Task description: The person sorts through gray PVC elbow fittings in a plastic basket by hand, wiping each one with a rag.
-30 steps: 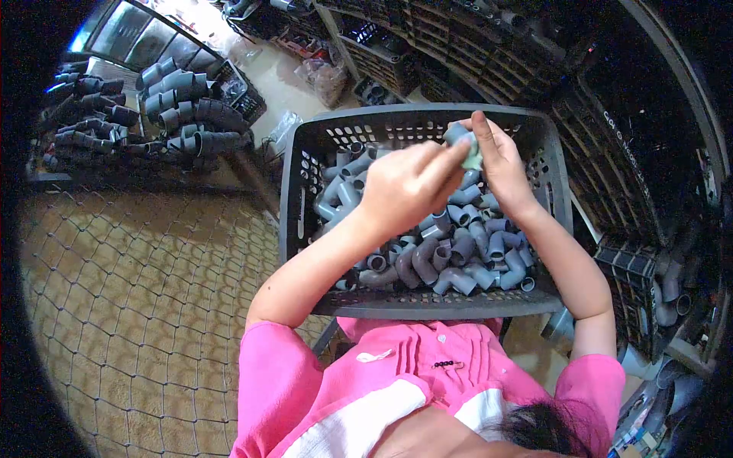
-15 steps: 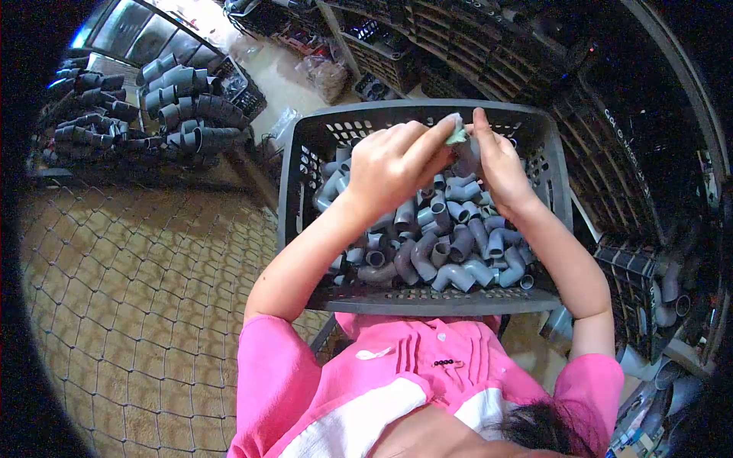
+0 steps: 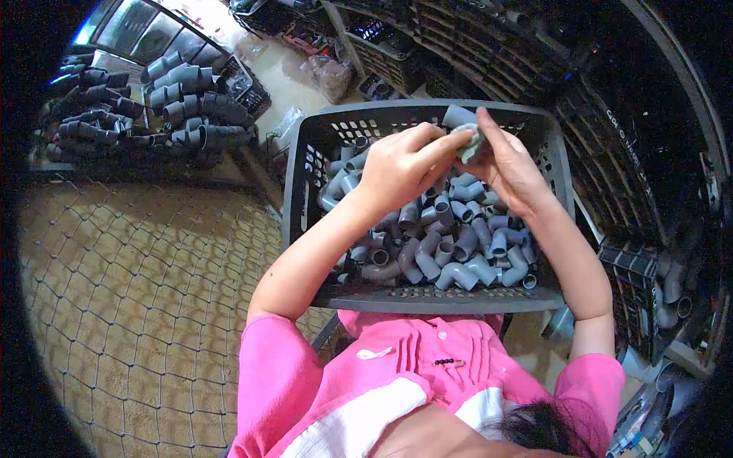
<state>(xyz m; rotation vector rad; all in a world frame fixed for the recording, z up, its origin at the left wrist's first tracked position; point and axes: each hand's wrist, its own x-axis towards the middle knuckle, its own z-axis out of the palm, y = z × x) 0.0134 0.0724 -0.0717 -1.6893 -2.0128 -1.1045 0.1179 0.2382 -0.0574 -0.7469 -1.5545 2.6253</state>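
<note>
Gray pipe fitting [image 3: 460, 116], short and tubular, held up over the far part of a black perforated basket [image 3: 427, 305], right of the basket's middle. The person's right hand [image 3: 521, 174] has a closed grip on the fitting, its thumb raised alongside; the fingers behind are partly hidden. The left hand [image 3: 403, 162], also over the basket, has its fingers curled in, pinching a pale green cloth [image 3: 469, 146] against the fitting. Inside the basket lies a jumbled heap of gray elbow fittings [image 3: 458, 275], some with open ends facing up. On the near side of the basket is the person's pink shirt [image 3: 427, 343]. Left of the basket stretches wire mesh [image 3: 145, 305]; beyond the mesh, larger gray pipe fittings [image 3: 187, 99] are piled in rows.
</note>
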